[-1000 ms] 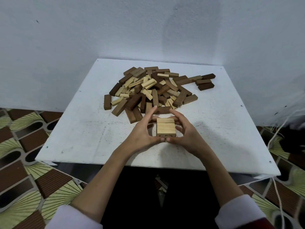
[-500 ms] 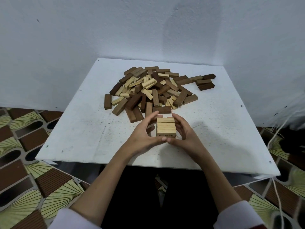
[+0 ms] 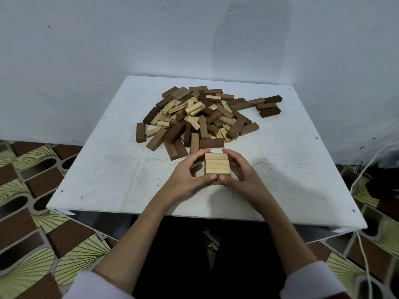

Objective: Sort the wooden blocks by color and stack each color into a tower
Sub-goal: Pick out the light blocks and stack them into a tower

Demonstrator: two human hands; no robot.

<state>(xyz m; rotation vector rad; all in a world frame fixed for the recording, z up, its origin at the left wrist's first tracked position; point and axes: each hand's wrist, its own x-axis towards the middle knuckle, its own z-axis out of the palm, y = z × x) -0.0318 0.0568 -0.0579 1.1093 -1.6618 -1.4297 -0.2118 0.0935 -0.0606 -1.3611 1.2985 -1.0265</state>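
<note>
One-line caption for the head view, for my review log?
Both hands, left hand and right hand, cup a short light-wood tower on the white table, before the unsorted block pile.

White square table (image 3: 90, 180), top scuffed and speckled, set against a pale wall. On the far half, a loose pile of wooden blocks (image 3: 194, 119), light, mid-brown and dark mixed, lying flat and crossed over one another. Apart from the pile at its left edge, one brown block (image 3: 140, 132) on its own. Toward the far right corner, a small cluster of dark blocks (image 3: 268, 107), just beside the pile's right end. On the near half, near the middle, a short stack of light blocks (image 3: 217, 166), its top layer laid side by side, just in front of the pile's nearest brown block (image 3: 211, 143).
</note>
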